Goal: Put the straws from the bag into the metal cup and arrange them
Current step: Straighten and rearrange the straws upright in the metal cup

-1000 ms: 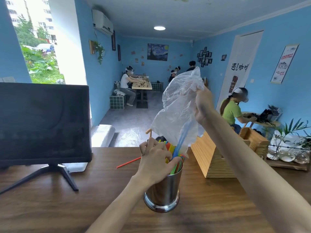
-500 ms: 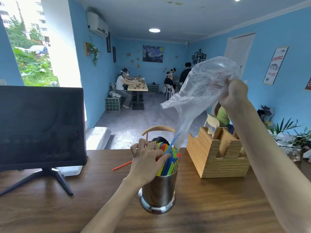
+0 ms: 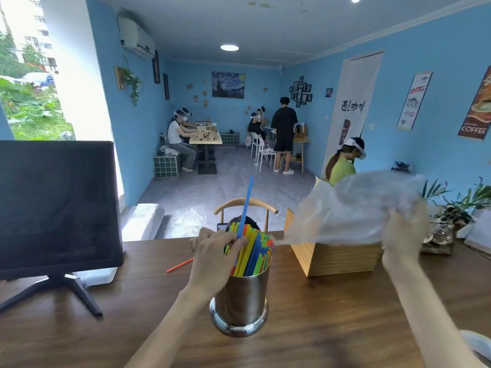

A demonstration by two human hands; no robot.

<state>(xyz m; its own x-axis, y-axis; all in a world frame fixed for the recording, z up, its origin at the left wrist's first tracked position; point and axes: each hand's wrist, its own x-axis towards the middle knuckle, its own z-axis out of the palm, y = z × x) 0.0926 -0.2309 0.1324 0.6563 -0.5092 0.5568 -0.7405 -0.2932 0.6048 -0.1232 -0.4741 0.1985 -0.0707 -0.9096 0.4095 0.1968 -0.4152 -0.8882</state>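
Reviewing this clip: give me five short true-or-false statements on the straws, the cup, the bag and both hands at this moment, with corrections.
1. The metal cup stands upright on the wooden table. True.
2. The right hand holds the plastic bag. True.
3. All straws are in the cup. False: an orange straw lies on the table behind it.
4. The left hand rests flat on the table. False: it grips the straws at the cup's rim.
5. One blue straw sticks up above the rest. True.

Wooden table (image 3: 318,328): metal cup (image 3: 240,301), monitor (image 3: 57,208), wooden box (image 3: 337,257).
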